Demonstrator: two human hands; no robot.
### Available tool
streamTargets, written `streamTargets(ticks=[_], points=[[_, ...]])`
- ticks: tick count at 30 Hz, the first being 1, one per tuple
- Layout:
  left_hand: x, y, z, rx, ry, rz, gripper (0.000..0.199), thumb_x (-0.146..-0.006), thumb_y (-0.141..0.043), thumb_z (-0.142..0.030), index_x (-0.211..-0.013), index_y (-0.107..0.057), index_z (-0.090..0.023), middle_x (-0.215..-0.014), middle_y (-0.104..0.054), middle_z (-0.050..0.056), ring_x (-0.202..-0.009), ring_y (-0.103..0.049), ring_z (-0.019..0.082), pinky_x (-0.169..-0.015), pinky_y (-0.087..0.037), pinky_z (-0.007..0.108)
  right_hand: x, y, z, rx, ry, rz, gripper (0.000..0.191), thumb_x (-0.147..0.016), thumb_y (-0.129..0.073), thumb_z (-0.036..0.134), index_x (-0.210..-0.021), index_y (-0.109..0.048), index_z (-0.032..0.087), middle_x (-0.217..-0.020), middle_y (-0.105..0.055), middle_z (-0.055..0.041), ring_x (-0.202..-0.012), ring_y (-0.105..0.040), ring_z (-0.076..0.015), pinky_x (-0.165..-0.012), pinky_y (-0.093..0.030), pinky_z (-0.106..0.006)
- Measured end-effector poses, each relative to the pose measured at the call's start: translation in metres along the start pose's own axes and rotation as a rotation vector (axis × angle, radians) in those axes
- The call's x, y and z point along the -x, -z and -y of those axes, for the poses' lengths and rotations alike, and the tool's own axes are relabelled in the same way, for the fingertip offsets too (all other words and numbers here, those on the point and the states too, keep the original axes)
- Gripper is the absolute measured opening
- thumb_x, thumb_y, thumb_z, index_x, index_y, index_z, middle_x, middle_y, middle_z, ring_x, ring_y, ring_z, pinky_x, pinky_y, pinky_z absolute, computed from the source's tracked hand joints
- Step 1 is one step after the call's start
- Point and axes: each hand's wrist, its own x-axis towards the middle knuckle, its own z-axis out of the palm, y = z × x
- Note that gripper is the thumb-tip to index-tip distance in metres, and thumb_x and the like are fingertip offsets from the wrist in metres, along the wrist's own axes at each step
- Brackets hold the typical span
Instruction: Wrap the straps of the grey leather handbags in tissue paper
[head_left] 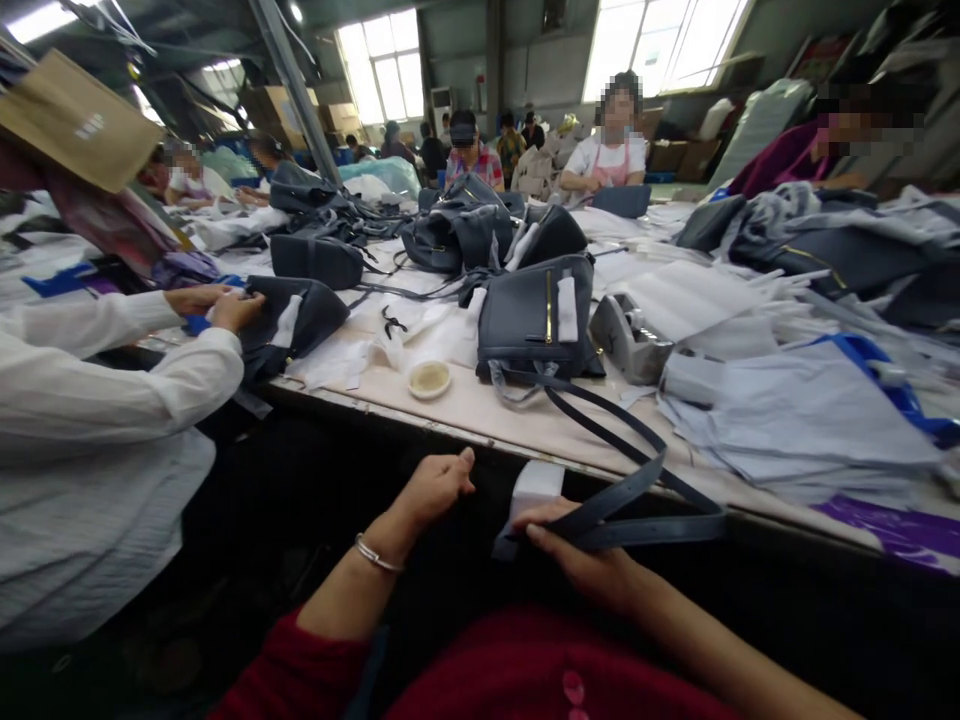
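A dark blue-grey bag [525, 315] with a gold zipper lies on the table near its front edge. Its long strap [637, 500] hangs over that edge toward me. My right hand [581, 555] is closed on the strap and on a piece of white wrapping [538, 485], below the edge. To its left, my left hand [439, 485], with a bracelet at the wrist, has its fingers curled together; whether anything small is between them cannot be made out.
A round cream dish [429, 380] and a metal tape dispenser [630, 338] flank the bag. White sheets [802, 410] are stacked at right. At left, a co-worker's hands [225, 305] hold another bag [292, 320]. More bags and people are beyond.
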Motion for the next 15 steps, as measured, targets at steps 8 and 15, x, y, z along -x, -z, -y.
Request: streamTargets(ticks=[8,15], points=[[0.028,-0.058,-0.01,0.895,0.242,0.248,0.048,-0.07,-0.078,-0.055,-0.086,-0.072,-0.01,-0.076,-0.067,0.006,-0.066,-0.058,0.014,-0.065,-0.045,0.026,0.003,-0.01,0.011,0.164,0.085,0.284,0.026,-0.096,-0.049,0.03,-0.109,-0.072,0.028,-0.109,-0.07,-0.0047,-0.104,-0.063,-0.0247,-0.098,-0.048,-0.042],[0.025,-0.058,-0.021,0.756,0.186,0.043,0.033,-0.067,-0.084,-0.04,-0.072,-0.072,-0.01,-0.066,-0.062,0.002,-0.06,-0.05,0.009,-0.058,-0.039,0.021,0.011,-0.014,-0.009,0.108,0.024,0.301,0.026,-0.098,-0.046,0.029,-0.107,-0.07,0.025,-0.104,-0.07,-0.0055,-0.102,-0.064,-0.0244,-0.098,-0.049,-0.044]])
